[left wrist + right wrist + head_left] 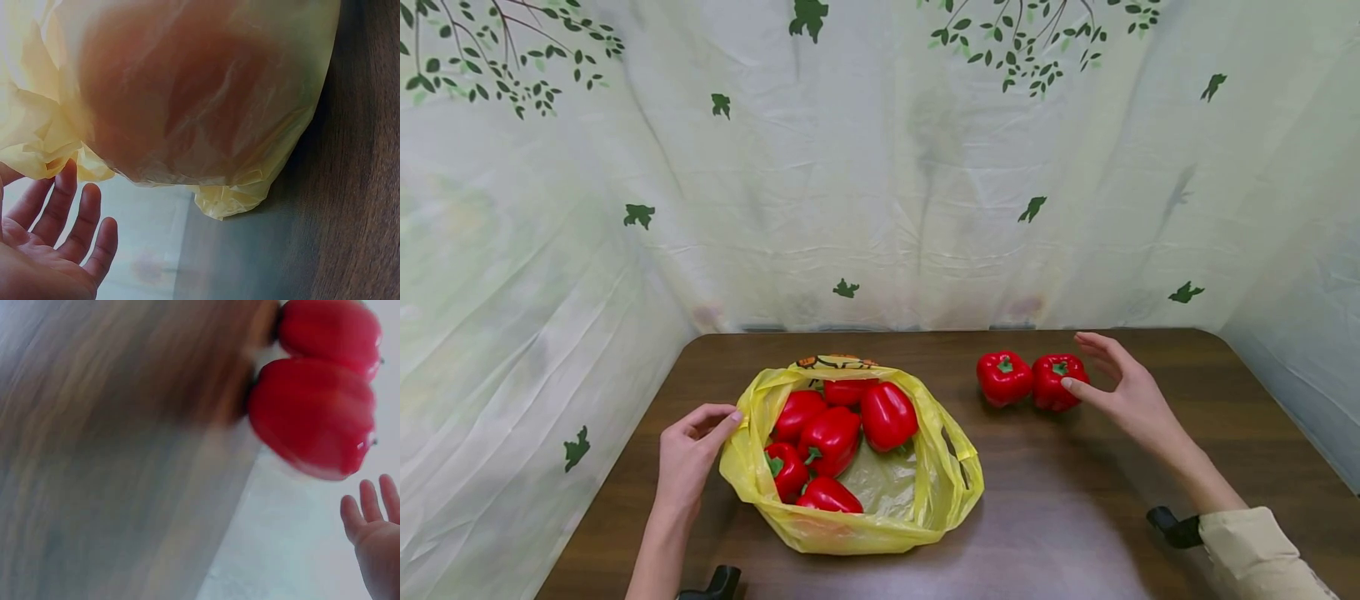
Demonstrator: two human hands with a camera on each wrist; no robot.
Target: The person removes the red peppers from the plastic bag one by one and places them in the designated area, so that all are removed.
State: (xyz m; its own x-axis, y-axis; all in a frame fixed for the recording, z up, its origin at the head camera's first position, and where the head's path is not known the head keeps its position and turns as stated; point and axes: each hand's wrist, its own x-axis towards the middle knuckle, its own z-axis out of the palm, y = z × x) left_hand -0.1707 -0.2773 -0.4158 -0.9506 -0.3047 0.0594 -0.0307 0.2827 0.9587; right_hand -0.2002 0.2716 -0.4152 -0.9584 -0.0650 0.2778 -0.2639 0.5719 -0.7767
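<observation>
My left hand (688, 454) pinches the left rim of a yellow plastic bag (850, 537) between thumb and fingers. The bag stands with its mouth spread wide, and several red bell peppers (831, 440) lie inside, mostly toward its left. In the left wrist view the peppers show dimly through the bag wall (187, 94). To the right of the bag, two more red bell peppers sit side by side on the table, a left one (1003, 378) and a right one (1051, 390). My right hand (1123, 392) is at the right one, thumb and fingers spread apart around its near side.
The brown wooden table (1045, 508) has rounded far corners. Behind it and at both sides hangs a pale curtain (880, 183) with green leaf prints. A slit-like handle hole (955, 454) shows in the bag's right side.
</observation>
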